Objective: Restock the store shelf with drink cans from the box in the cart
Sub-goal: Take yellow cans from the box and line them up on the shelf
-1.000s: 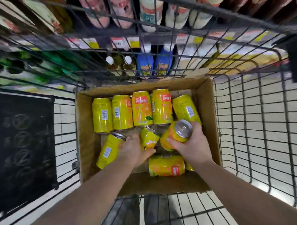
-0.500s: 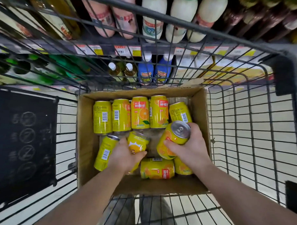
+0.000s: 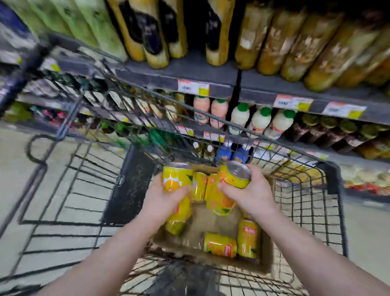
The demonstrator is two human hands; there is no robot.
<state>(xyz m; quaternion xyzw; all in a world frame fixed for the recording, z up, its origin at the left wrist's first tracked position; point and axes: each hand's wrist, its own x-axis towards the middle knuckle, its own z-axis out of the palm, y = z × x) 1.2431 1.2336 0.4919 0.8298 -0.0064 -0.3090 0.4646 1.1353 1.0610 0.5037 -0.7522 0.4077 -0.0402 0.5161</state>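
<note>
My left hand (image 3: 162, 200) grips a yellow orange-drink can (image 3: 176, 180), held upright above the cardboard box (image 3: 265, 260). My right hand (image 3: 252, 195) holds a second yellow can (image 3: 234, 175), tilted with its silver end facing up. Both cans are lifted above the box, which sits in the wire cart (image 3: 309, 211). Several more yellow cans (image 3: 220, 248) lie on the box floor, some hidden under my hands. The frame is blurred by motion.
Store shelves (image 3: 214, 81) rise just beyond the cart, with tall juice bottles on top and white and pink bottles (image 3: 260, 120) below. Price tags line the shelf edges. The cart's black panel (image 3: 132, 185) stands left of the box. Pale floor lies on both sides.
Both hands have lifted their cans up out of the box. The view has swung upward, so the shelves fill the upper half.
</note>
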